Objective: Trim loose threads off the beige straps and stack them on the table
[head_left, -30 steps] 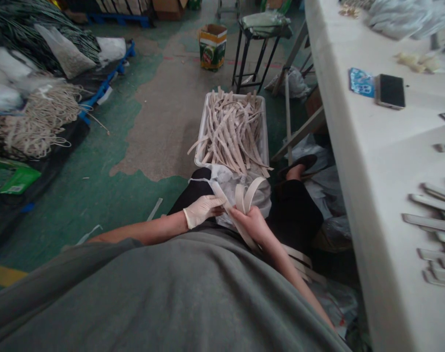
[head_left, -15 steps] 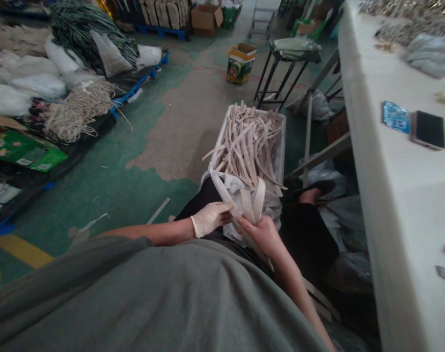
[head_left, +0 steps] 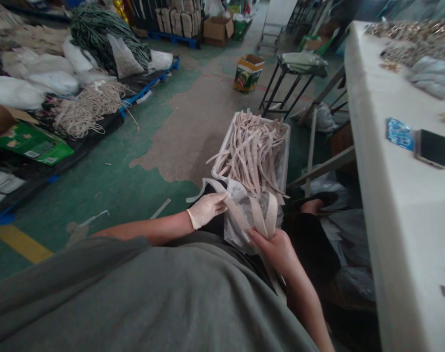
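My left hand (head_left: 208,209), in a pale glove, pinches a flat beige webbing strap (head_left: 239,213) between thumb and fingers. The strap's loose end curls out to the left beyond that hand. My bare right hand (head_left: 273,247) is closed on the same strap, which stands up from the fist in a loop and trails down toward my lap. Just beyond both hands, a white plastic crate (head_left: 222,146) holds a heap of cut beige straps (head_left: 253,151). Crumpled clear plastic (head_left: 237,234) lies under the hands at the crate's near end.
To the right runs a white-topped table (head_left: 376,205) with a phone (head_left: 432,148), a blue packet (head_left: 400,133) and metal hardware (head_left: 409,46). A black-framed stool (head_left: 286,90) and a printed carton (head_left: 248,73) stand ahead. Bundled cord (head_left: 88,107) lies on a pallet at left.
My hands have moved apart, the left slightly leftward and the right to the right, stretching the strap between them. Its free end now hangs out past my left hand. The view has tilted up slightly.
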Demonstrator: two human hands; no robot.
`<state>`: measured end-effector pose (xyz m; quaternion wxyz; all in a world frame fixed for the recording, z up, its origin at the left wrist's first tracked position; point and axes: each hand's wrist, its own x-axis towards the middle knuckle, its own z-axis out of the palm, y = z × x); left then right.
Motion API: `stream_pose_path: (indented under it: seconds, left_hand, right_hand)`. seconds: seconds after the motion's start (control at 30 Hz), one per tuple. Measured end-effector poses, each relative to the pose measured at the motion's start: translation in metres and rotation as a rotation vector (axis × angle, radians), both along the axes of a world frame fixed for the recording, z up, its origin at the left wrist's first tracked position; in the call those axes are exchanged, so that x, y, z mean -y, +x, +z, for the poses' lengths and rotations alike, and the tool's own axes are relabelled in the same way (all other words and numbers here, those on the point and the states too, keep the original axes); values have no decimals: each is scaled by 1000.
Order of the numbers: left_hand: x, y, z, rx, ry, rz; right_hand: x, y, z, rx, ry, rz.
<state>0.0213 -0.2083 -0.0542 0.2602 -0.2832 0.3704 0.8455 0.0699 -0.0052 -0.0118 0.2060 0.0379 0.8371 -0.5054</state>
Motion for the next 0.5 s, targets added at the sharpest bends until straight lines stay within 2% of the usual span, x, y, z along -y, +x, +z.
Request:
stream_pose_path:
  seconds: [0.13,0.23,0.33,0.4,0.5]
  left_hand:
    - [-7,12,-5,109,68,-99]
    - [-13,13,-5,133,79,-85]
    - [-5,-3,4,-14,35,-15]
    - [1,-14,11,-144,13,-13]
    - [5,-19,16,-232,-6,5]
  right_hand:
    - [6,-5,0,-25,67,-7]
    - [11,-8,-3,5,44,-23]
    - [8,-7,-4,48,-10,-105]
    - [4,-5,-2,69,-44,-152]
    - [-3,-3,1,76,-69,-188]
